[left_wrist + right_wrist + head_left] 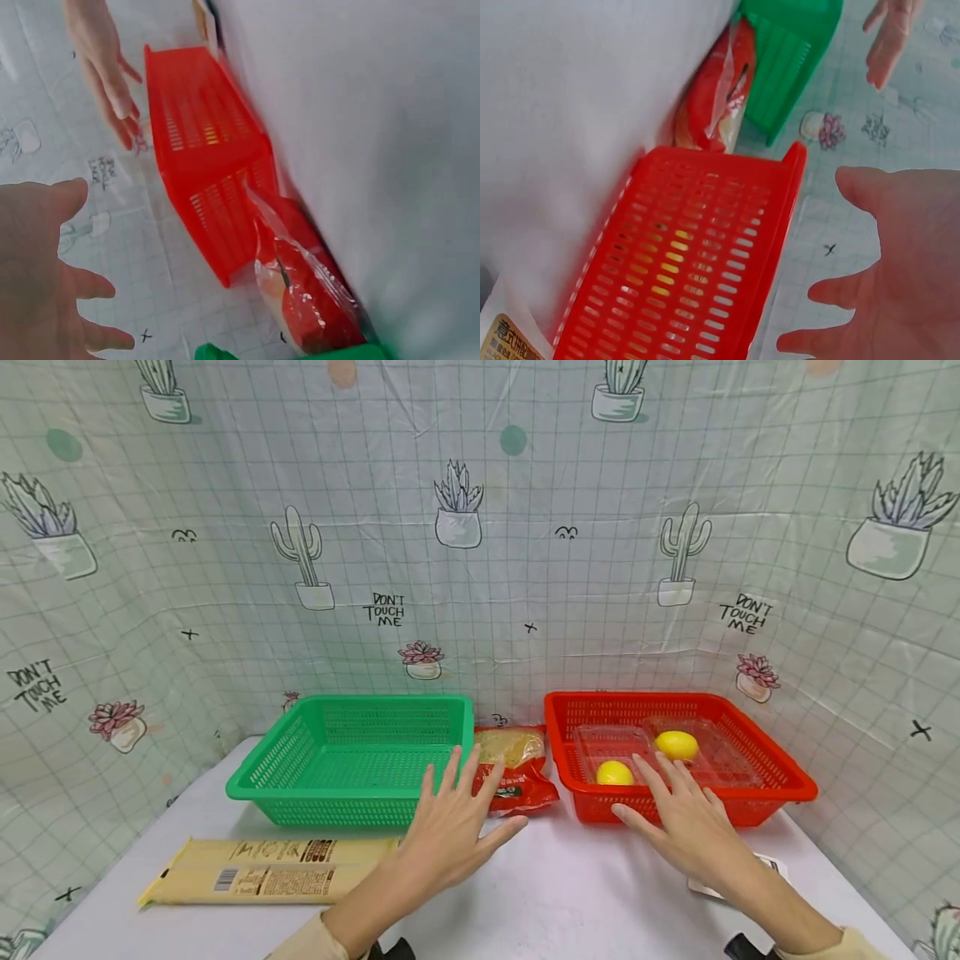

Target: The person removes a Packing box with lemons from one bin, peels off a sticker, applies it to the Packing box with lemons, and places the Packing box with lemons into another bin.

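i have the left hand (453, 831) up with its fingers spread and fairly straight, near the red packet (528, 787) at my twelve o'clock, holding nothing. the right hand (686, 818) is spread too, out toward one o'clock at the near side of the red basket (600, 810); my wrist views show it apart from the basket wall, so it grips nothing either.

inside that basket, two yellow lemons (677, 746) sit with clear plastic containers (609, 739), one lemon near the middle, the other toward the basket's eight o'clock. i can't tell whether they lie in the containers or against them. the green basket (330, 810) stands at eleven o'clock, its visible floor bare, and the packet lies between the two baskets. long tan packaging (255, 870) lies at about ten o'clock; a white card-like thing (772, 866) is partly hidden under my right forearm, near two o'clock.

i'd judge this a ready pose, between grasps, with no pick under way. the next move, i think, calls for choosing one target: for a lemon, clearing the red rim from above before curling the right fingers; for the packet, a gentle left-hand pinch on its loose film.
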Action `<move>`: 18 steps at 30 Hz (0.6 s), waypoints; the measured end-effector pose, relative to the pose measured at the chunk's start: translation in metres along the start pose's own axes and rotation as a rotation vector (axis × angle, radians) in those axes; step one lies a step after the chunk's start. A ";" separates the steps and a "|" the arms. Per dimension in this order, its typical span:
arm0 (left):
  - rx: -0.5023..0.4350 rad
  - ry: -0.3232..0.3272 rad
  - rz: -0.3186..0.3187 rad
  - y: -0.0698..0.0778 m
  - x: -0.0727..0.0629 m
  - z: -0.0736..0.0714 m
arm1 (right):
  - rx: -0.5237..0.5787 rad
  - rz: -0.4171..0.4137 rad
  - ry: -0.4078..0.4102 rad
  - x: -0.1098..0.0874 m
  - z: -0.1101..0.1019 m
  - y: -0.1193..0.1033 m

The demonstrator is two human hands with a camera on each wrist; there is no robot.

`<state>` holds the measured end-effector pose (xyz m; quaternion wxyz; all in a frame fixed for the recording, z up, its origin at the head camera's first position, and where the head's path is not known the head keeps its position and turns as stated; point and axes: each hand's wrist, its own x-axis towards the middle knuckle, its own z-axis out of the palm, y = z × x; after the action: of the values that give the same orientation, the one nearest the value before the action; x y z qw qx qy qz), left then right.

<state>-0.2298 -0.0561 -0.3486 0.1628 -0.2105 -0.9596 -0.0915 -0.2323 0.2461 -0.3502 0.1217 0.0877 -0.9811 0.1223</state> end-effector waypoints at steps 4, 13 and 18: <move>0.027 -0.008 0.041 0.012 0.020 0.003 | 0.020 -0.009 -0.008 0.008 0.000 0.006; 0.041 -0.053 0.102 0.045 0.070 0.015 | 0.026 -0.051 0.001 0.032 0.001 0.022; 0.039 -0.080 0.107 0.065 0.094 0.029 | 0.078 -0.084 -0.025 0.044 0.001 0.035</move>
<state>-0.2905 0.0444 -0.3352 0.1330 -0.2616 -0.9544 -0.0553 -0.2813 0.2730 -0.3479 0.1108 0.1351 -0.9725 0.1542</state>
